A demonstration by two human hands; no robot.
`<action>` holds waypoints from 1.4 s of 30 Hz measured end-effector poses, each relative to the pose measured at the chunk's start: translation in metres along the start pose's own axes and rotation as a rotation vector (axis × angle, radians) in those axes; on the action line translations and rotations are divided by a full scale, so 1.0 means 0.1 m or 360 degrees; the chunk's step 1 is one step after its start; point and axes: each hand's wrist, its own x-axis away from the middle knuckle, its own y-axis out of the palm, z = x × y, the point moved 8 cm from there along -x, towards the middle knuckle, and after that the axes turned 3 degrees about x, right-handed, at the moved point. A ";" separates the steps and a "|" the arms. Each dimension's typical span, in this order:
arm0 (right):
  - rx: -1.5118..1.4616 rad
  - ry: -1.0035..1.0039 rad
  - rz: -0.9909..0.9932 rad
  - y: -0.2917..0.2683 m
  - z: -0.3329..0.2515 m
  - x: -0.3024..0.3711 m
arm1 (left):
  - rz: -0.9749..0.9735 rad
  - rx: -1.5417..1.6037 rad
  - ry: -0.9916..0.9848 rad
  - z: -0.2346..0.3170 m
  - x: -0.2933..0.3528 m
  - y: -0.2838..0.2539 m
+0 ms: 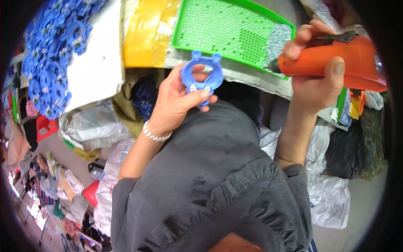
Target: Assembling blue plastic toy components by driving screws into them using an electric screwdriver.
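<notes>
Between the thumb and fingers of my left hand point(173, 98) is a blue ring-shaped plastic part point(216, 75) with two round ears on top and small white pieces near its lower side. My right hand point(312, 90) is wrapped round an orange power screwdriver point(327, 59), its dark tip pointing left over the right end of a green perforated tray point(214, 47). Many small silvery screws point(279, 42) lie heaped in that end of the tray, close to the tip. The blue part and the tool are apart.
At the upper left, a pile of similar blue parts point(54, 63) covers part of a white board point(98, 63). Yellow tape point(147, 38) runs over the surface beside the tray. White sacks point(94, 126), a red stool point(45, 127) and black bags point(346, 145) stand around me.
</notes>
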 end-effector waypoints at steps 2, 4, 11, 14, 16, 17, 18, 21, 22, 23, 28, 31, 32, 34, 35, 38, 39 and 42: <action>-0.0068 -0.0050 -0.0096 -0.02 0.05 -0.01 | 0.0008 0.0071 -0.0070 -0.06 -0.01 -0.04; -0.0200 -0.0029 -0.0093 -0.05 0.12 -0.05 | 0.0034 0.0107 -0.0126 -0.11 -0.01 -0.06; -0.0127 -0.0065 -0.0020 -0.02 0.36 -0.20 | -0.0108 0.0173 -0.0170 -0.16 -0.06 0.04; -0.0044 -0.0086 0.0037 0.07 0.39 -0.25 | -0.0074 0.0174 -0.0188 -0.16 -0.09 0.07; -0.0021 -0.0092 0.0046 0.14 0.41 -0.27 | -0.0037 0.0178 -0.0191 -0.15 -0.10 0.08; -0.0024 -0.0091 0.0043 0.16 0.43 -0.27 | -0.0018 0.0165 -0.0199 -0.14 -0.10 0.08; -0.0021 -0.0110 0.0035 0.18 0.44 -0.27 | 0.0000 0.0152 -0.0207 -0.14 -0.10 0.07; -0.0035 -0.0131 0.0023 0.19 0.49 -0.26 | -0.0026 0.0144 -0.0209 -0.11 -0.10 0.07; -0.0056 -0.0134 0.0017 0.20 0.50 -0.26 | -0.0024 0.0146 -0.0209 -0.11 -0.10 0.07; -0.0056 -0.0132 0.0015 0.20 0.51 -0.27 | -0.0027 0.0153 -0.0207 -0.11 -0.10 0.07; -0.0053 -0.0122 0.0043 0.20 0.54 -0.27 | -0.0013 0.0149 -0.0195 -0.11 -0.11 0.06; -0.0076 -0.0094 0.0051 0.20 0.56 -0.27 | -0.0015 0.0168 -0.0186 -0.10 -0.11 0.05; -0.0078 -0.0093 0.0051 0.20 0.56 -0.27 | -0.0016 0.0164 -0.0188 -0.10 -0.11 0.05; -0.0056 -0.0110 0.0075 0.19 0.54 -0.27 | -0.0015 0.0157 -0.0190 -0.10 -0.11 0.06; -0.0059 -0.0111 0.0077 0.18 0.54 -0.26 | -0.0026 0.0159 -0.0184 -0.10 -0.12 0.06; -0.0082 -0.0105 0.0059 0.19 0.56 -0.26 | -0.0034 0.0172 -0.0180 -0.10 -0.11 0.05; -0.0084 -0.0108 0.0042 0.20 0.56 -0.27 | -0.0032 0.0179 -0.0180 -0.10 -0.11 0.04; -0.0072 -0.0135 0.0042 0.20 0.54 -0.25 | -0.0028 0.0163 -0.0174 -0.11 -0.09 0.04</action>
